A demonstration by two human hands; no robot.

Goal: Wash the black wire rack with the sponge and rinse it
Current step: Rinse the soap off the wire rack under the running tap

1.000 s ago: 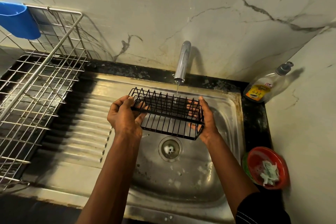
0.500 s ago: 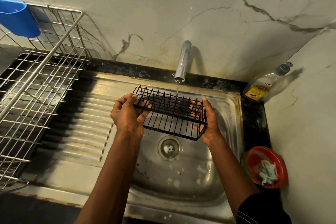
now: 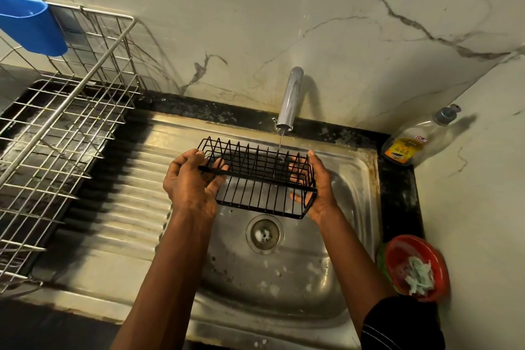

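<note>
The black wire rack (image 3: 257,176) hangs over the steel sink basin (image 3: 352,179), held between both hands. My left hand (image 3: 190,182) grips its left end, fingers curled over the top rail. My right hand (image 3: 319,187) cups its right end, fingers wrapped round the side wires. A thin stream of water runs from the chrome tap (image 3: 289,96) onto the rack's right part. No sponge is in view.
A large silver dish rack (image 3: 56,133) with a blue cup (image 3: 31,25) stands at the left on the ribbed drainboard (image 3: 127,207). A soap bottle (image 3: 417,139) leans in the back right corner. A red bowl (image 3: 417,267) with white scraps sits at the right. The drain (image 3: 264,233) lies below the rack.
Both hands have shifted the rack slightly right and away from me under the running water. The grip of both hands is unchanged.
</note>
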